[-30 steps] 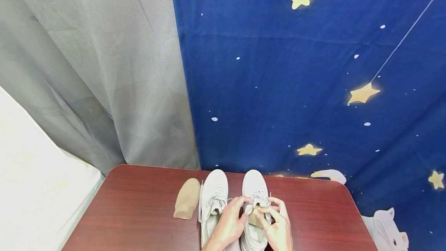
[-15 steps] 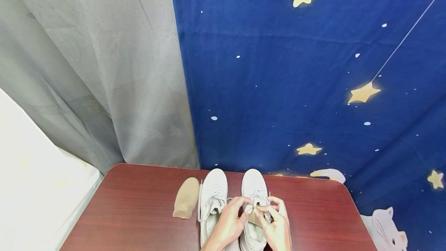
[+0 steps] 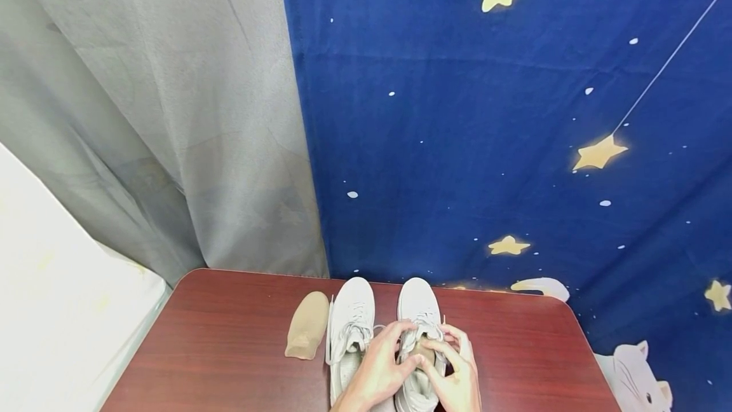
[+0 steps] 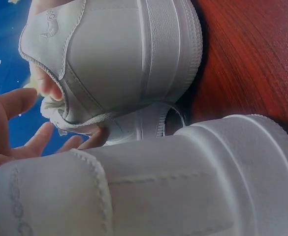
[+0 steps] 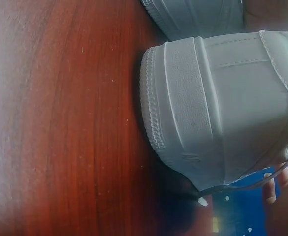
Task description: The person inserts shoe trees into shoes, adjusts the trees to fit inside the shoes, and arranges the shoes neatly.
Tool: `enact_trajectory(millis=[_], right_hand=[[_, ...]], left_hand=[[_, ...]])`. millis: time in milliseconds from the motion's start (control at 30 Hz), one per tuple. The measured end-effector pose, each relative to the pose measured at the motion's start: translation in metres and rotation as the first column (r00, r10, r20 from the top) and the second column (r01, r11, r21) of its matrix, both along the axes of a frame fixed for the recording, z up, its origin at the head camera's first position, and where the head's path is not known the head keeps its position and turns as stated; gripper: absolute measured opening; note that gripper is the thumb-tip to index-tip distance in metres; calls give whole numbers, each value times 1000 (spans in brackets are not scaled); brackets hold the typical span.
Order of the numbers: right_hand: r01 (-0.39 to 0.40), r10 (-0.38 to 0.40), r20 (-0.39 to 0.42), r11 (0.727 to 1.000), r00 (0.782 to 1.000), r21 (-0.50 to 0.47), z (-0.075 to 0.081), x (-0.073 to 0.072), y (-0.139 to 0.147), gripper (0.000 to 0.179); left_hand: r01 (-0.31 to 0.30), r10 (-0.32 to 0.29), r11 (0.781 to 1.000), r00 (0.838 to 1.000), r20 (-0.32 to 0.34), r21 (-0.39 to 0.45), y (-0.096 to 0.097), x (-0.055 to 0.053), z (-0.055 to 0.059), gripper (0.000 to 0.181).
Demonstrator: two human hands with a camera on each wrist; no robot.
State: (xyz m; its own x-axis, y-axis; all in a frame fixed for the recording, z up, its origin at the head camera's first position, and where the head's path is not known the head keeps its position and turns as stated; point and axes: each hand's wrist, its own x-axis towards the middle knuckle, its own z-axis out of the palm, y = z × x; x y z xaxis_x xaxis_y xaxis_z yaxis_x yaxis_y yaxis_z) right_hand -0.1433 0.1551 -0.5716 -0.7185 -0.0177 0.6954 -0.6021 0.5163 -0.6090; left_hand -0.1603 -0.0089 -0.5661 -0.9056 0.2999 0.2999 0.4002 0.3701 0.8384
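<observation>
A pair of white lace-up sneakers stands on the table, toes pointing away. In the opening of the right sneaker [image 3: 417,301] sits a beige, foot-shaped insert [image 3: 424,356]. My right hand [image 3: 457,370] pinches this insert between thumb and index finger, with other fingers along the shoe's right side. My left hand [image 3: 379,364] holds the left edge of the opening, its thumb reaching in to the insert beside the right thumb. The left wrist view shows the heel of the left sneaker [image 4: 173,191] up close. Laces partly cover the insert's front end.
A second beige insert [image 3: 307,326] lies left of the left sneaker [image 3: 352,304], its near end thin and see-through. The reddish-brown table [image 3: 229,336] ends just past the toes. Behind it hang a grey curtain [image 3: 246,208] and a blue starry one [image 3: 412,145].
My left thumb has moved right, from the shoe's edge onto the insert, meeting the right thumb. The insert's near edge now looks rounder in the opening. The sneakers have stayed in place.
</observation>
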Motion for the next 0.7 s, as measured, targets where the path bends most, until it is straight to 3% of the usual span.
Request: enact_trajectory(millis=[333, 433, 567, 700], right_hand=[[-55, 55, -36, 998, 998, 14, 8, 0, 2, 40], [-68, 69, -39, 997, 997, 35, 8, -1, 4, 43], [-77, 78, -14, 996, 997, 54, 0, -4, 7, 51], [-79, 78, 33, 995, 996, 62, -11, -10, 11, 64]], left_hand=[[40, -34, 996, 997, -74, 82, -1, -3, 3, 51], [56, -50, 993, 997, -66, 101, -2, -4, 5, 49], [48, -43, 996, 997, -58, 81, -5, -3, 8, 47], [21, -16, 999, 989, -146, 27, -10, -2, 9, 49]])
